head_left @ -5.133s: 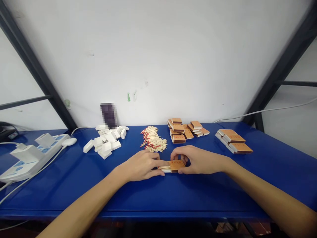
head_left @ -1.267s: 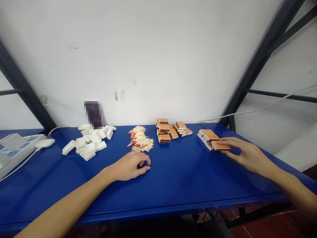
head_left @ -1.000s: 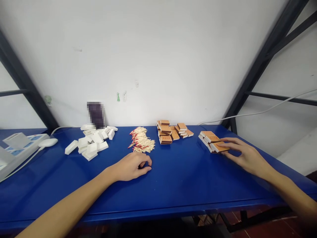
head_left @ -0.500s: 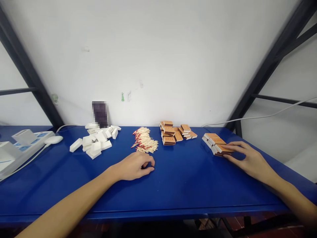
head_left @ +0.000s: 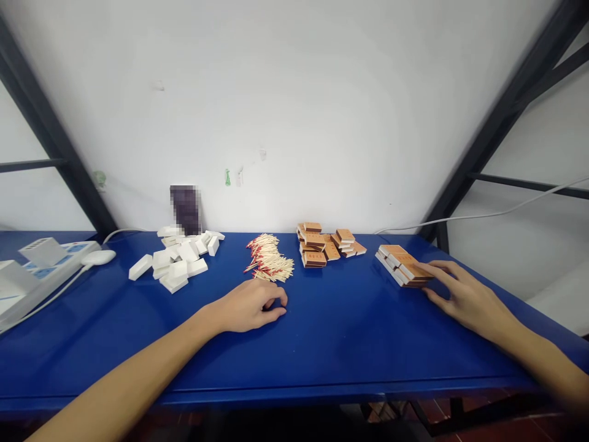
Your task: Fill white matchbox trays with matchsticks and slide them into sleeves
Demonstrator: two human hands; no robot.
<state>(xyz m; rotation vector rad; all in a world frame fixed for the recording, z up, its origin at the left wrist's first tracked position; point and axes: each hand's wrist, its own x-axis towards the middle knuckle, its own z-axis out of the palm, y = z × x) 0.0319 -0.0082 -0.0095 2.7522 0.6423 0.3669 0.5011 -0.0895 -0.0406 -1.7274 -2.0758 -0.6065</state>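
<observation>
My left hand [head_left: 251, 305] rests on the blue table [head_left: 322, 344] with loosely curled fingers and a gap between thumb and forefinger, holding nothing. Just beyond it is a pile of matches [head_left: 269, 259], many with red heads. My right hand [head_left: 472, 301] is at the right end of a neat stack of orange-topped matchboxes [head_left: 400, 265]. Its forefinger reaches over the stack's near corner and seems to touch it, while the thumb stands apart in front. Between the hands, farther back, several more matchboxes [head_left: 313, 240] lie in an uneven heap.
White matchbox trays [head_left: 179, 264] lie loosely piled on the left. A dark blurred-out object [head_left: 186, 209] leans on the wall behind them. A white power strip [head_left: 69, 261] with plugs and a cable is at far left. Dark metal posts [head_left: 497, 123] flank the table.
My right hand's fingers have loosened around the end of the matchbox stack, and the thumb has drawn slightly away. My left hand has stayed where it was. The view has tilted a little.
</observation>
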